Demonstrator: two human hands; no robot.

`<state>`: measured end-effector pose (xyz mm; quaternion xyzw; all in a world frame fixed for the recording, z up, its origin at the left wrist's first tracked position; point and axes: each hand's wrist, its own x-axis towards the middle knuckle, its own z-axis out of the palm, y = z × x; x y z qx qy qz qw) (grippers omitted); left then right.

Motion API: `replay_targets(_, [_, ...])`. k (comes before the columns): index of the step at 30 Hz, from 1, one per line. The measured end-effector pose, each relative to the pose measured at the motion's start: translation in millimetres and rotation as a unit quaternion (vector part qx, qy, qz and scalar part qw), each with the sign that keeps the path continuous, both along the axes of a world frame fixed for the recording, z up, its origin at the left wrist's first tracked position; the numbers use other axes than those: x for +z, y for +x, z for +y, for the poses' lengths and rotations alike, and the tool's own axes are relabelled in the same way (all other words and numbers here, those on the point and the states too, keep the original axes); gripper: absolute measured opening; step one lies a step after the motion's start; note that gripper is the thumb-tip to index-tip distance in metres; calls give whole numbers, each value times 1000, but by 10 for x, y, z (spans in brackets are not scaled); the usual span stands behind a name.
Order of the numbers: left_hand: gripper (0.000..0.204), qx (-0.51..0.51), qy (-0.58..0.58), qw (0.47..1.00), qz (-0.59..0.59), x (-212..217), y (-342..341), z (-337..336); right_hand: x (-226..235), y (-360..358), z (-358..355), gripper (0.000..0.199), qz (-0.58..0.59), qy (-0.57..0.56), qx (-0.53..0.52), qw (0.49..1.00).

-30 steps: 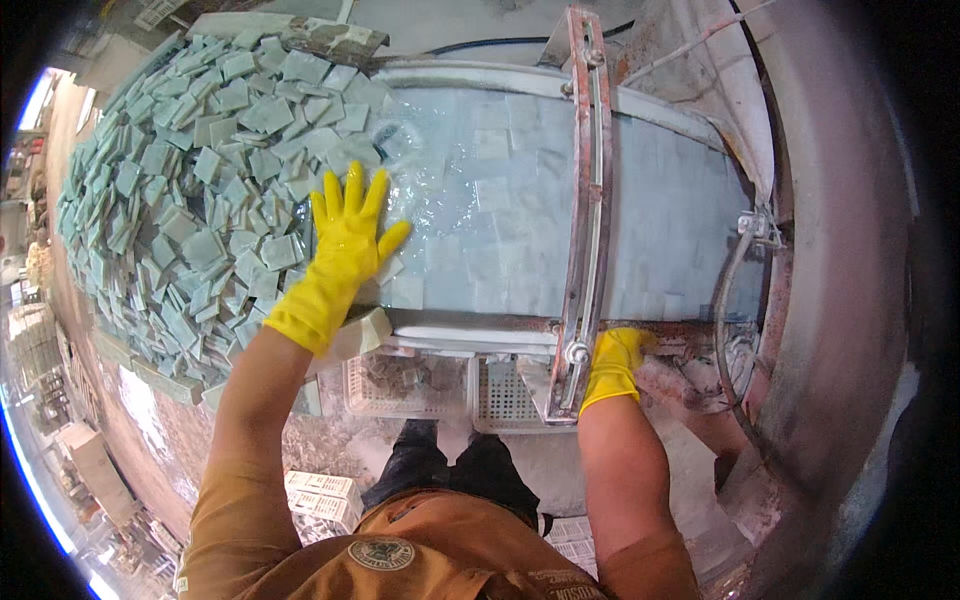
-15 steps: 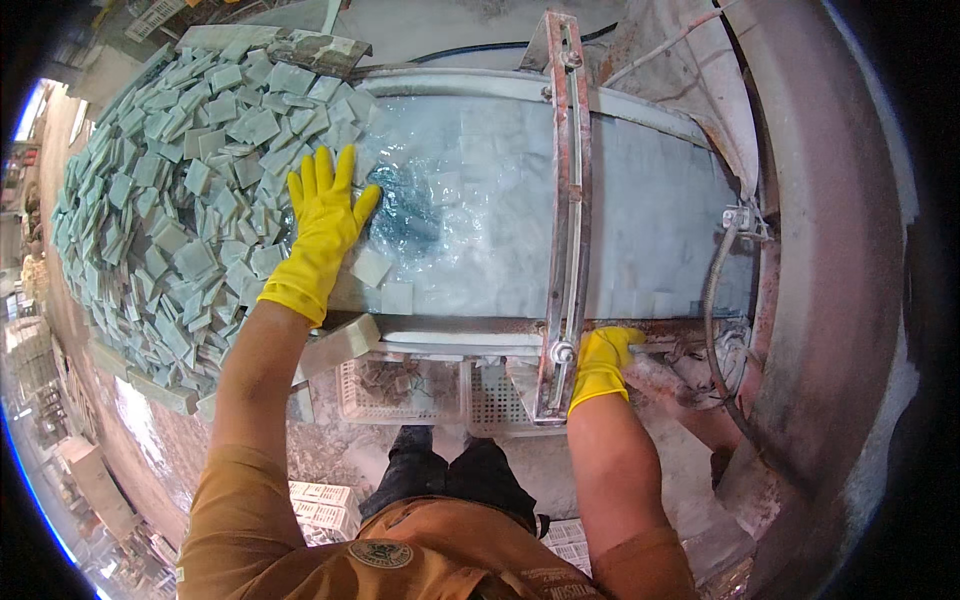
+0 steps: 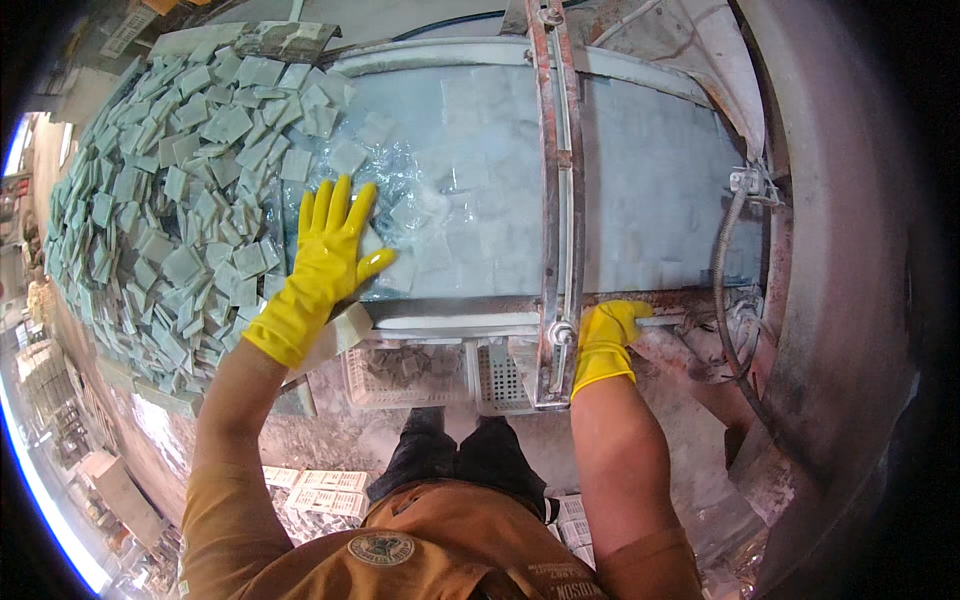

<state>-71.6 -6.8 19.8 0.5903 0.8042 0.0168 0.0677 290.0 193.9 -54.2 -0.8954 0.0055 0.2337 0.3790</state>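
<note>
- In the head view, a long wet surface (image 3: 445,323) is seen from above, with its near edge toward the person.
- Its left end is covered by a heaped mound of small, pale green square tiles (image 3: 170,215).
- To the right of the mound, flat tiles (image 3: 480,170) are covered by clouded, rippling water.
- The left hand (image 3: 325,250), in a yellow glove, is laid palm down between mound and water, fingers extended, thumb spread; a pale tile is seen between thumb and forefinger.
- The right hand (image 3: 606,335), also yellow-gloved, is placed at the near edge; whether anything is gripped cannot be told.
- Just left of it, the surface is crossed by a rusty slotted bar (image 3: 564,159).
- Below the near edge, broken pieces are held in a white plastic crate (image 3: 357,383).
</note>
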Motion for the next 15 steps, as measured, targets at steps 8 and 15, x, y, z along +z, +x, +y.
replay_targets(8, [87, -86, 26, 995, -45, 5, -361, -39, 138, 4, 193, 82, 69, -47, -76, 994])
replay_targets(15, [79, 6, 84, 996, 5, -353, -693, -289, -146, 168, -85, 79, -28, -75, 52, 995])
